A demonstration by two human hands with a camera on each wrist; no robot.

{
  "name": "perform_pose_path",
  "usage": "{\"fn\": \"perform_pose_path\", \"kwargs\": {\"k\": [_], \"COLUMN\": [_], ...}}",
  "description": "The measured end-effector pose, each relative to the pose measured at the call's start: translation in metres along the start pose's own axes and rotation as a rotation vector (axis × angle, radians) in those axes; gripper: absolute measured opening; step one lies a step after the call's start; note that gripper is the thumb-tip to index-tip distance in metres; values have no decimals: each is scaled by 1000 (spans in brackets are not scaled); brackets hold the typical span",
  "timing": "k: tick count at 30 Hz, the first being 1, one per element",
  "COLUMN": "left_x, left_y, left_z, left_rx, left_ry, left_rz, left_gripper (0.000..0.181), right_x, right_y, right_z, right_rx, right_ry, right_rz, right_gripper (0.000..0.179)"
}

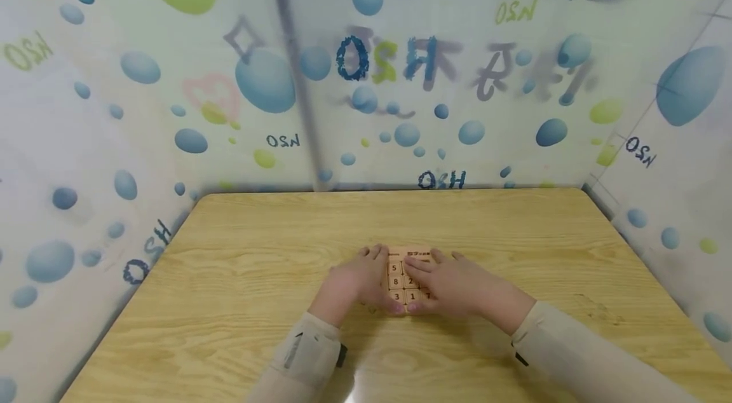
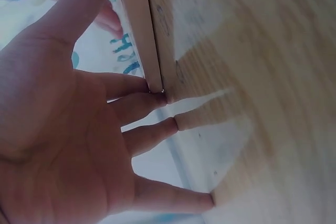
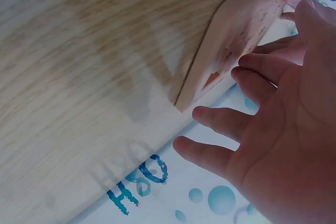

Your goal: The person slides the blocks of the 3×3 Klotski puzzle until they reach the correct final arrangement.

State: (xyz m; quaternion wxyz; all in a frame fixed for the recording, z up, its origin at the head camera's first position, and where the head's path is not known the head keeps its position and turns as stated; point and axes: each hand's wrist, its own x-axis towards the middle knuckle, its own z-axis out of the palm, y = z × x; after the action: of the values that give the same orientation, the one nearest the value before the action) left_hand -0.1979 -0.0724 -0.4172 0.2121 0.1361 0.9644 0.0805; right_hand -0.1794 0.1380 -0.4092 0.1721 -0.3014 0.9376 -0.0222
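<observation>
With pale sleeves (image 1: 305,352) nearest, extending over the worktop (image 1: 257,231) toward a wooden number board (image 1: 408,250). Lying flat near the middle of the worktop, between left and right, and showing tiles (image 1: 412,296) marked 5, 8, 2, 3, 1 and 7, with others hidden under fingers. Bracing the board's left side with the left grip (image 1: 361,277), holding fingers spread and fairly straight, resting thumb at the near edge, clasping nothing. Lying across the right part with the right grip (image 1: 457,285), holding fingers loosely extended over the tiles, not curling round anything; not showing clearly any one tile being pressed. Apparently steadying the board and working the tiles, with digits standing out of order. Probably calling next for bracing the frame and sliding a single tile flat toward some gap, possibly hidden beneath the right fingers.
</observation>
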Motion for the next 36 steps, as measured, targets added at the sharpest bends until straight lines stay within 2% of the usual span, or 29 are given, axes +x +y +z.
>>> {"fn": "perform_pose_path", "kwargs": {"k": [10, 16, 24, 30, 33, 36], "left_x": [3, 3, 4, 3, 2, 3], "left_y": [3, 2, 2, 2, 1, 1], "left_z": [-2, -2, -1, 0, 0, 0], "left_rx": [-21, -33, -31, -52, -54, -59], "left_ry": [9, 14, 9, -6, -13, -3], "left_rz": [-41, -46, -41, -39, -44, -49], "left_gripper": [132, 132, 133, 131, 130, 131], "right_x": [-1, -6, -1, 10, 3, -10], "right_y": [14, 20, 5, 6, -1, -13], "right_z": [5, 3, 9, 14, 11, 8], "right_rx": [12, -18, -9, -136, -169, -124], "right_ry": [-18, -43, 2, 67, 35, -31], "right_rz": [44, 58, -25, -13, -21, -27], "right_gripper": [83, 81, 81, 82, 82, 85]}}
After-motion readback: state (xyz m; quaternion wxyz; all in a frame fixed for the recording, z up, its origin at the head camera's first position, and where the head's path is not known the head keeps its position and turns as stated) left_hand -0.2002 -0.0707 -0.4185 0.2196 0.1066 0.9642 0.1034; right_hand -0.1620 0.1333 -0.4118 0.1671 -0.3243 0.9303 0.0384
